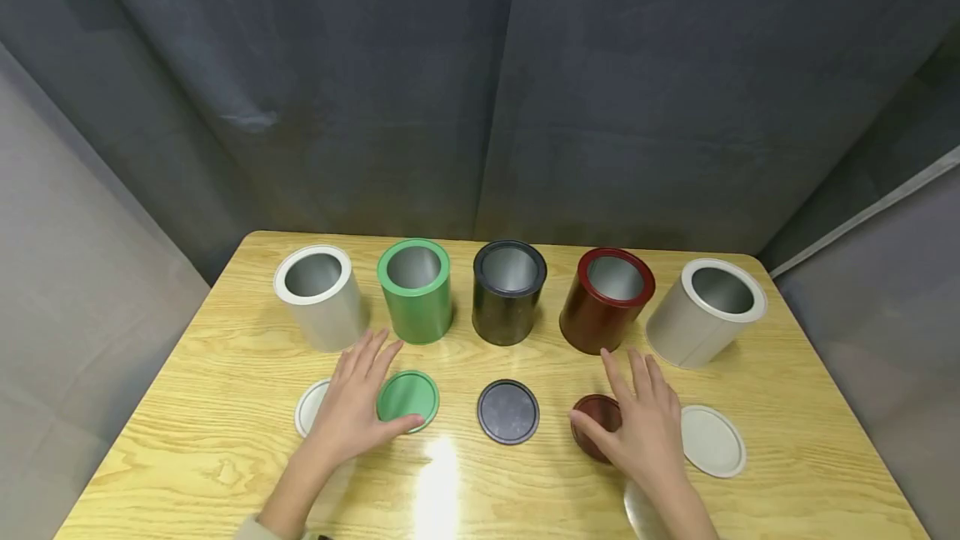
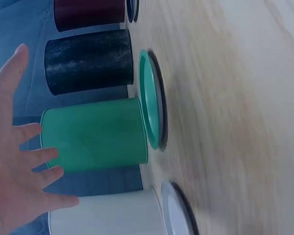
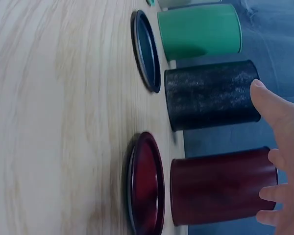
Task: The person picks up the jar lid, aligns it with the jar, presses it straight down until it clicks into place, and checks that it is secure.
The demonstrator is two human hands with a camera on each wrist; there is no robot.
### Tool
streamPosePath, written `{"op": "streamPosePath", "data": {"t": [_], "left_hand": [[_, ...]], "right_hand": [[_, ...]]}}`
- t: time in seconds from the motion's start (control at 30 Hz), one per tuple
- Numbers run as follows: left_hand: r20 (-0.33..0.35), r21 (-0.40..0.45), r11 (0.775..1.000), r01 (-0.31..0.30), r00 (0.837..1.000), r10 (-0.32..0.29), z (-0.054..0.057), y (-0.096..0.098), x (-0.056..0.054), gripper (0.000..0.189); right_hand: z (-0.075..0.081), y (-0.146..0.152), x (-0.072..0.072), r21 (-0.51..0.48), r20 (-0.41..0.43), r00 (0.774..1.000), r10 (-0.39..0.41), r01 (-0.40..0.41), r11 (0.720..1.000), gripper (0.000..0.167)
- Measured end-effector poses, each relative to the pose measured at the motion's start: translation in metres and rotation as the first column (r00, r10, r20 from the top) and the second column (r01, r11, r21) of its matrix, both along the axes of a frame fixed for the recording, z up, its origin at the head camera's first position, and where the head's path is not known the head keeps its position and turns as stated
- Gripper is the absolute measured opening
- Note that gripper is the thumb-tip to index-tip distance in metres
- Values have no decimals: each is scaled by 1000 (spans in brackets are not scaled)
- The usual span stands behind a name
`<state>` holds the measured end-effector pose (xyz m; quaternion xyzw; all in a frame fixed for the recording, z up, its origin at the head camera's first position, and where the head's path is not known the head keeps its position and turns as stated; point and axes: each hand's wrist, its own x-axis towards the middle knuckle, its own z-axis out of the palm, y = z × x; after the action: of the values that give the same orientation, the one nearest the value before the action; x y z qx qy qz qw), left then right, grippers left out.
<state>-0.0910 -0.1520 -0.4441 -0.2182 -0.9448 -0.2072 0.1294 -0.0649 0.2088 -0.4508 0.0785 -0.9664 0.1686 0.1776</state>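
Observation:
My left hand (image 1: 358,407), fingers spread and holding nothing, hovers over the table between a white lid (image 1: 309,408) and a green lid (image 1: 420,394). Behind it stand an open white can (image 1: 330,311) and an open green can (image 1: 422,311). On the other side my right hand (image 1: 641,427) is spread out too, above a dark red lid (image 1: 588,440) that it partly covers. An open dark red can (image 1: 600,319) stands beyond those fingertips. In the middle a black lid (image 1: 508,412) lies in front of an open black can (image 1: 504,315).
At the right end another whitish can (image 1: 686,332) stands, with an off-white lid (image 1: 712,442) in front of it. Part of a shiny silvery object (image 1: 641,511) shows below my right wrist. Grey curtains (image 1: 480,90) hang behind and beside the wooden table (image 1: 187,440).

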Motion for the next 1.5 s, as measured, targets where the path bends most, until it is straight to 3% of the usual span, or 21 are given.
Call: {"op": "streamPosePath", "data": {"t": [0.23, 0.43, 0.67, 0.83, 1.13, 1.5], "left_hand": [[-78, 56, 996, 68, 995, -63, 1, -12, -2, 102], [-82, 59, 996, 61, 995, -56, 0, -23, -1, 103], [-116, 92, 991, 100, 989, -89, 0, -34, 0, 100], [-150, 96, 988, 124, 983, -108, 0, -44, 2, 95], [-134, 93, 991, 99, 987, -86, 0, -65, 6, 88], [-67, 65, 997, 36, 997, -32, -3, -84, 9, 94]], "right_hand": [[2, -10, -3, -13, -26, 999, 41, -42, 999, 88], [0, -19, -5, -66, -86, 992, 93, -99, 993, 85], [-3, -31, -14, -121, -206, 961, 183, -211, 970, 82], [-5, -40, -18, -147, -238, 945, 223, -262, 954, 79], [-4, -59, -21, -184, -131, 963, 237, -258, 948, 80], [3, -82, -27, -201, -75, 959, 273, -283, 938, 79]]}}
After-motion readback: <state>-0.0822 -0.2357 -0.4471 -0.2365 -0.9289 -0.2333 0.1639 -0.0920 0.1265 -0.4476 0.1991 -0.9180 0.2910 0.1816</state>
